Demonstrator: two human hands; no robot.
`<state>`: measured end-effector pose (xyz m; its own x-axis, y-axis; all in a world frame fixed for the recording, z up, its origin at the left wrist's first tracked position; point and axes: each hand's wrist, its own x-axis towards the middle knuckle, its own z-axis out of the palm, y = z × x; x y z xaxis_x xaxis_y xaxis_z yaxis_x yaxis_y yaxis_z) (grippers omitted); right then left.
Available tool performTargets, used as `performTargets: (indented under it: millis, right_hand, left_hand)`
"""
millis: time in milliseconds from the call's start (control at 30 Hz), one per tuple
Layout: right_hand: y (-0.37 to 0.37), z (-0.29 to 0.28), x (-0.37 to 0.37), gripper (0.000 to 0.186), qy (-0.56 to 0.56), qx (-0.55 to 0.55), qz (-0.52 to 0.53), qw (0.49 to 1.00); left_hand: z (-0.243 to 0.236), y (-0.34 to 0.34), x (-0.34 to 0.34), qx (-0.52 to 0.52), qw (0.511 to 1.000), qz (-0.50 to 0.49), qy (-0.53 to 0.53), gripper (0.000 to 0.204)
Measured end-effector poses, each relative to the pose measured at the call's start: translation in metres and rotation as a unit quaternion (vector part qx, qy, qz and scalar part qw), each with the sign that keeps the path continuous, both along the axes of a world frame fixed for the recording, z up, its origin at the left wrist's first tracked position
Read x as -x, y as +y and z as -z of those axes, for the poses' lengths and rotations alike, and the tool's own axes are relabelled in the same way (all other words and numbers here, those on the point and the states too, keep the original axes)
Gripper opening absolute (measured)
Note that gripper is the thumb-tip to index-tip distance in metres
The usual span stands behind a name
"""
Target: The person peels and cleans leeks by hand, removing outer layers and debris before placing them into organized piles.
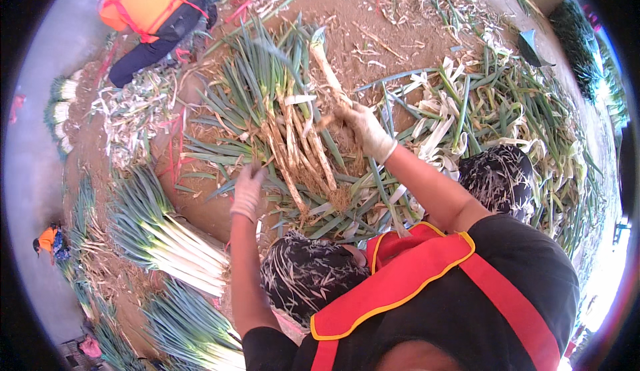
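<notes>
My right hand, in a pale glove, is closed around a long green onion. The stalk slants up and to the left from my fingers, its cut top pointing away from me. Just left of it lies a loose heap of untrimmed green onions, with brown, dirty stalks and rooty ends toward me. Also gloved, my left hand hovers by the heap's near left side. Motion smears its fingers, so I cannot make out their state or any hold.
Cleaned green onions lie at my left, with another bundle nearer me. Stripped leaves pile up on the right. A person in an orange vest bends at the far left. Peelings cover the ground nearby.
</notes>
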<state>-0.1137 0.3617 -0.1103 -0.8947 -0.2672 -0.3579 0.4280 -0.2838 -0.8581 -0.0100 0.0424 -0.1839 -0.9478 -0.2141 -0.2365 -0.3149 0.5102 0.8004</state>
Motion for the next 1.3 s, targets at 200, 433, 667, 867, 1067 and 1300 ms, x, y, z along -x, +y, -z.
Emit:
performTargets:
  millis: [200, 433, 667, 867, 1067, 1300]
  right_hand:
    - [0.01, -0.031, -0.102, 0.022, 0.116, 0.049, -0.008, 0.992]
    - [0.045, 0.025, -0.174, 0.046, 0.189, -0.064, -0.126, 0.972]
    - [0.026, -0.05, -0.131, 0.042, 0.456, -0.368, -0.045, 0.809]
    - [-0.05, -0.096, -0.085, 0.029, 0.366, -0.151, -0.032, 0.918]
    - [-0.019, 0.049, -0.086, 0.031, 0.264, -0.291, -0.078, 0.916]
    - [0.057, 0.11, -0.163, 0.032, 0.284, -0.496, -0.236, 0.786]
  left_hand:
    - [-0.148, 0.056, 0.073, -0.237, 0.968, -0.018, 0.083, 0.042]
    - [-0.201, 0.112, 0.064, -0.593, 0.796, 0.053, 0.105, 0.035]
    - [-0.194, 0.114, 0.022, -0.526, 0.838, 0.028, 0.139, 0.029]
    - [-0.192, 0.104, 0.015, -0.542, 0.821, -0.011, 0.178, 0.031]
    - [-0.195, 0.074, 0.005, -0.528, 0.82, -0.052, 0.214, 0.022]
    - [-0.206, 0.063, -0.004, -0.524, 0.808, -0.091, 0.253, 0.02]
